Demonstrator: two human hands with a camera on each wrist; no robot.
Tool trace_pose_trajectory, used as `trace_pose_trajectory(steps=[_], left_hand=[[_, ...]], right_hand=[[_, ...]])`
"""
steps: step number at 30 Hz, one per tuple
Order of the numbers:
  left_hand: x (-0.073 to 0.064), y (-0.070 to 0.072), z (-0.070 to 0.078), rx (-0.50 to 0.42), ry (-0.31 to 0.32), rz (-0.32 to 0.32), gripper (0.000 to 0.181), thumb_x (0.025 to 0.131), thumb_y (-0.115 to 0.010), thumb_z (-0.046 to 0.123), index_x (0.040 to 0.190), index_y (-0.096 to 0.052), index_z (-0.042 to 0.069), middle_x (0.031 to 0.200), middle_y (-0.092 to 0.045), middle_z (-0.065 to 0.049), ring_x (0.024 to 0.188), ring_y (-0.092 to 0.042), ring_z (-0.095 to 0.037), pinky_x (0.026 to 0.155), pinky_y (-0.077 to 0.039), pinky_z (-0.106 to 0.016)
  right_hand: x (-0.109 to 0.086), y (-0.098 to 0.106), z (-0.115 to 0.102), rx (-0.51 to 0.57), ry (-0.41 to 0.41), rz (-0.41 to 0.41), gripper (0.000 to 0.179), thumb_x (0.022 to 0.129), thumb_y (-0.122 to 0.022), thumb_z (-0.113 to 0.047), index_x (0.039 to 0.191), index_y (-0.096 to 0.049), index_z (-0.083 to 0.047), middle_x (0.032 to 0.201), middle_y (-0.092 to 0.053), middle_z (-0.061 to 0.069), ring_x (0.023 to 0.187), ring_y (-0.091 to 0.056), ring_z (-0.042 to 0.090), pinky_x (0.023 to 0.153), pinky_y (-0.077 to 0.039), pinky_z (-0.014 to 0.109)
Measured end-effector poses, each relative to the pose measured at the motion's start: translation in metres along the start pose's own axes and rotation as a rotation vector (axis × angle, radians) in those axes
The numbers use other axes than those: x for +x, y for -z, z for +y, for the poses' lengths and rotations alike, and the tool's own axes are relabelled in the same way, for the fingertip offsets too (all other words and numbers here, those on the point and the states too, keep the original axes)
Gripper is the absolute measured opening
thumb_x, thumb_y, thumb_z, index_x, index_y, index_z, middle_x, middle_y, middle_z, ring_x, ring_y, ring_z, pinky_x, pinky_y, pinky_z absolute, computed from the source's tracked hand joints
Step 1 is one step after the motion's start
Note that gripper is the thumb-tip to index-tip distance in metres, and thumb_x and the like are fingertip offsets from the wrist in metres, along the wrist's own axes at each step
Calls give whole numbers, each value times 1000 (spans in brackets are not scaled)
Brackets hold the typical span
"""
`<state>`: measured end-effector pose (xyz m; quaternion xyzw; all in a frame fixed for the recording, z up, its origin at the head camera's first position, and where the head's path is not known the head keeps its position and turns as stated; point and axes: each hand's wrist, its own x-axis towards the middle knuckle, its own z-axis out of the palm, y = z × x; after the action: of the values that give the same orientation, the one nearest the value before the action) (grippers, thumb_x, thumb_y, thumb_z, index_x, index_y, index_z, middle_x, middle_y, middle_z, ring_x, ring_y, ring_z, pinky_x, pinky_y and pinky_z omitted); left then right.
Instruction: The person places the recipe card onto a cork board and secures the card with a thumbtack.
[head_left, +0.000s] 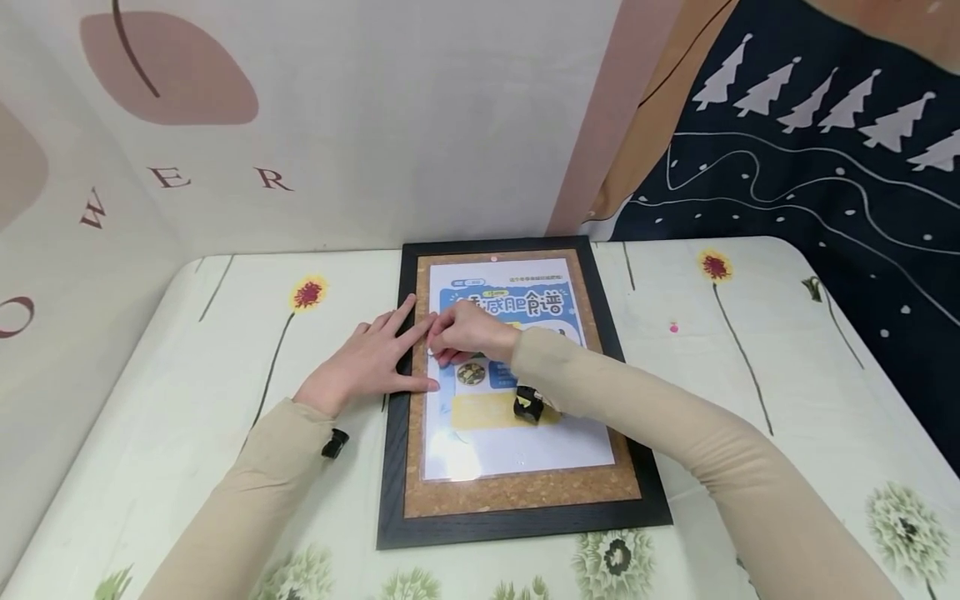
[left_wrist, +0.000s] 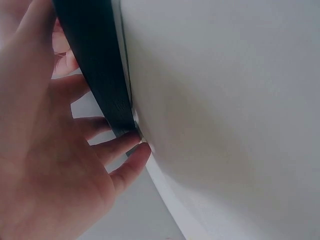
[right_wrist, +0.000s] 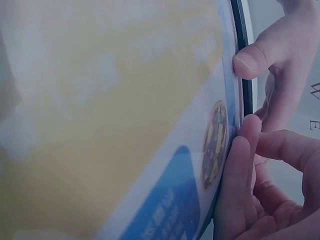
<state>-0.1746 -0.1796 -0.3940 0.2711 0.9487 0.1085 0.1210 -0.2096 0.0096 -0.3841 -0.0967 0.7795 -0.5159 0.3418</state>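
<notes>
A cork board (head_left: 525,493) in a black frame (head_left: 525,523) lies on the table. On it is a glossy printed sheet (head_left: 480,454) with blue and yellow areas, small food pictures and large lettering. My left hand (head_left: 367,358) rests spread over the frame's left side, its thumb and fingertips reaching the sheet's left edge. Beside those fingertips, my right hand (head_left: 471,332) has its thumb and fingers pinched together at the same edge. Whatever small thing is between them is hidden; I cannot tell its kind. A small pink pin head (head_left: 493,258) shows at the sheet's top edge.
A flower-printed cloth (head_left: 832,467) covers the table. Right of the frame lies a small pink thing (head_left: 673,327). Behind the table hangs a pale patterned cloth (head_left: 420,125), with a dark one printed with trees (head_left: 772,167) at the right. Black wrist cameras (head_left: 528,404) sit on both wrists.
</notes>
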Motion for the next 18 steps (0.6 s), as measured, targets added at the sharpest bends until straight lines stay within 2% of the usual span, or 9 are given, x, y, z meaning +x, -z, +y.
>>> trace_pose_trajectory(steps=[18], left_hand=[[1, -1, 0, -3, 19, -12, 100, 80, -65, 65, 155, -24, 14, 159, 0, -20, 136, -25, -48, 100, -23, -69]], right_hand=[[-2, -3, -4, -41, -9, 18, 6, 90, -62, -1, 91, -67, -1, 75, -65, 9, 66, -65, 16, 60, -51, 25]])
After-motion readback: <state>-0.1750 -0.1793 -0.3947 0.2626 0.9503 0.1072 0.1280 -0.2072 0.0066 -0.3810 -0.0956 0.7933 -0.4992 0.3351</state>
